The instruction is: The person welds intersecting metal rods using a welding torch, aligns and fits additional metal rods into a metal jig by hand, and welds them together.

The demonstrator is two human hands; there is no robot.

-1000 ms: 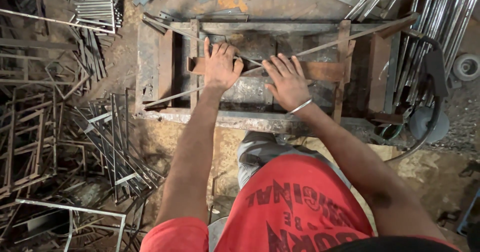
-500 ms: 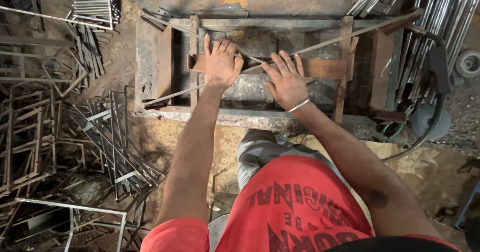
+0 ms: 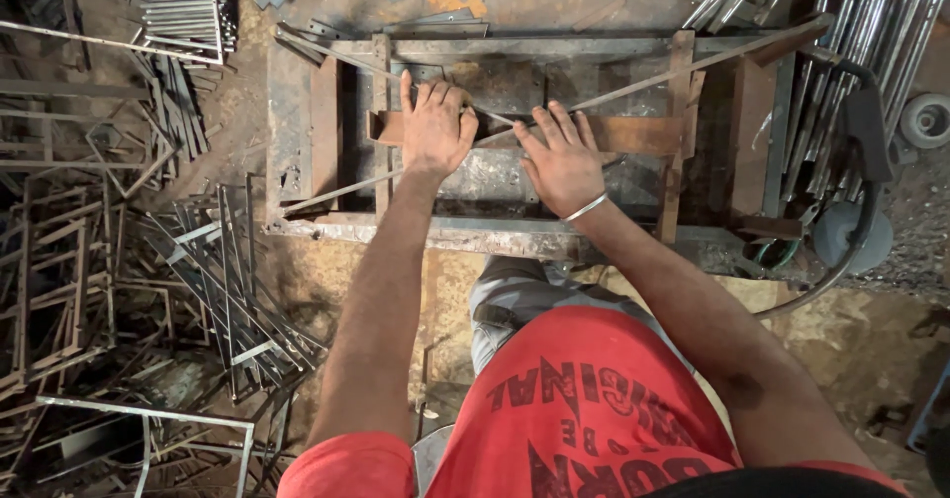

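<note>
I stand over a rusty metal work table (image 3: 297, 112) built from steel bars. My left hand (image 3: 433, 127) lies flat, fingers spread, on a rusty crossbar (image 3: 633, 134) in the table's middle. My right hand (image 3: 559, 156), with a silver bangle on the wrist, presses flat beside it. Two thin metal rods (image 3: 683, 67) cross diagonally under both palms, forming an X. Whether the fingers grip the rods cannot be told; both palms rest on top.
Welded metal frames and loose rods (image 3: 198, 290) are piled on the floor at left. Bundles of short bars (image 3: 193, 13) lie at top left. Long shiny tubes (image 3: 871, 33) lean at right, next to a grinder and hose (image 3: 841, 231).
Both hands have stayed pressed on the crossed rods; the view has shifted only slightly.
</note>
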